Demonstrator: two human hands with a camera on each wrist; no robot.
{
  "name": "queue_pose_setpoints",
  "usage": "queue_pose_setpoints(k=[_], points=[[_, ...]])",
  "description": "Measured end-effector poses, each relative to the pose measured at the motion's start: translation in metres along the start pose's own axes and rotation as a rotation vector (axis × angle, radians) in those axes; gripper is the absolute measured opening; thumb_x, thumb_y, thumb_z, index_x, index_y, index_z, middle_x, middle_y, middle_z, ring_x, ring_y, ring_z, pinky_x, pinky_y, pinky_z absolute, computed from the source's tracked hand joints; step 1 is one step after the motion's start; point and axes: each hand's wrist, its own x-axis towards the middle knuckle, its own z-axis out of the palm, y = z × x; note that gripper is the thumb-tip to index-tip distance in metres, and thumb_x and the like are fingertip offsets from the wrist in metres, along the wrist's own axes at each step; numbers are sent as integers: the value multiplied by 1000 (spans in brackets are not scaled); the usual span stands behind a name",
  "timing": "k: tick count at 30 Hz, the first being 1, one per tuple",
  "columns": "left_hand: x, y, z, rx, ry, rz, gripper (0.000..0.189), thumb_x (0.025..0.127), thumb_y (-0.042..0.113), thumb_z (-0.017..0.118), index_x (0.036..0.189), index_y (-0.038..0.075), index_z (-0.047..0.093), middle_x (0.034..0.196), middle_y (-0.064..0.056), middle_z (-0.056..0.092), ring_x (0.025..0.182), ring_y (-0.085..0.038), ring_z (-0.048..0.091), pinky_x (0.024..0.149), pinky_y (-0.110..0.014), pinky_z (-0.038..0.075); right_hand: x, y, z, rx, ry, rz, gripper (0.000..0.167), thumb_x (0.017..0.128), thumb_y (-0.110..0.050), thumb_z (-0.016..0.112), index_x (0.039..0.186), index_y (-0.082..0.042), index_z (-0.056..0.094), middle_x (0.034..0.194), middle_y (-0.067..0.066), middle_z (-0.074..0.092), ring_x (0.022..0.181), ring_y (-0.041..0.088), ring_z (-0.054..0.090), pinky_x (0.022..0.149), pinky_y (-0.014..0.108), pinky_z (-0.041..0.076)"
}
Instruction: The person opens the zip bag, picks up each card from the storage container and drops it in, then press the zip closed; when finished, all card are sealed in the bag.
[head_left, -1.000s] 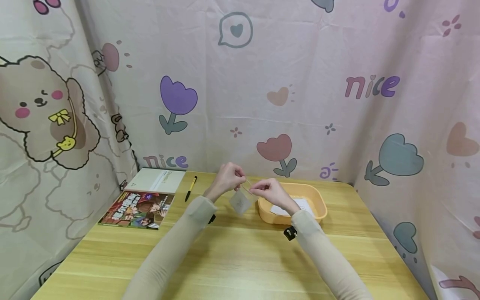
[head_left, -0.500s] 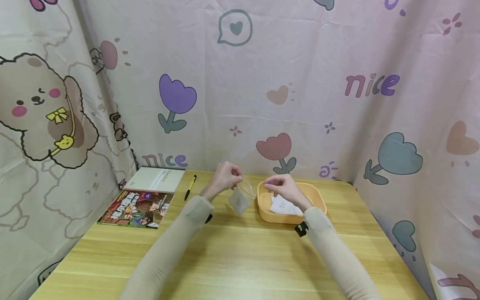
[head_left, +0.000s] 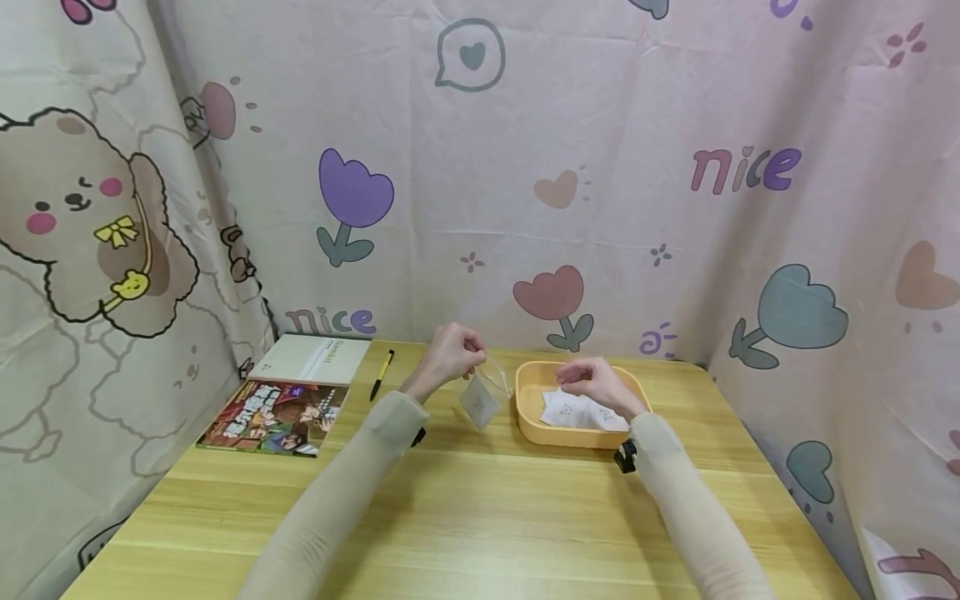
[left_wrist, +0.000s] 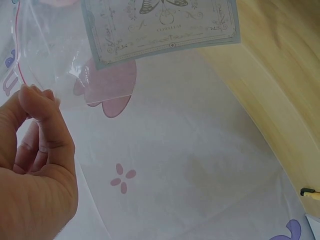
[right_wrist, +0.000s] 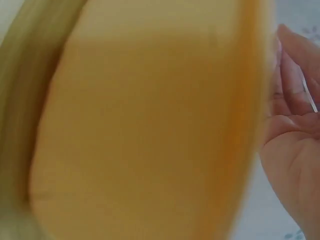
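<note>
My left hand pinches the edge of a clear zip bag with a red line along its seal, its thumb and fingertips together. A pale card printed with a butterfly and ornate border appears to lie inside the bag; in the head view the card hangs tilted below the hand. Over a yellow plastic basket is my right hand, fingers loosely bent and nothing seen held. White printed papers lie in the basket below it. The basket's side fills most of the right wrist view, blurred.
At the table's left, a pale book lies behind a colourful comic-style book. A yellow and black pen lies beside them. A patterned curtain closes off the back and sides of the wooden table.
My right hand has let go of the zip bag's edge and moved right, over the basket, uncovering more of the white papers. The left hand still holds the bag almost in place.
</note>
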Motion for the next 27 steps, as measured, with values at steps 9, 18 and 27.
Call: queue_pose_setpoints(k=[9,18,27], points=[[0,-2,1,-6,9,8,10,82,3,64,77,5,72,68,-6,69,50,-16,62,46,-26,55,-10,32,-13,-103,21,121,37,83,6,67,120,7,63,115,27,66,100,30,66,85,29,57],[-2,-4,1,-13,10,17,11,82,2,63,77,4,72,68,-6,69,50,-17,62,47,-28,56,-14,48,-18,-238,-19,168,40,78,6,72,118,4,65,113,22,67,102,32,63,95,46,52],[-1,-3,1,6,10,25,11,82,3,63,76,5,72,68,-5,69,51,-16,63,46,-26,55,-9,53,-12,-196,-26,210,44,77,0,77,119,2,65,118,20,63,103,30,59,93,41,51]])
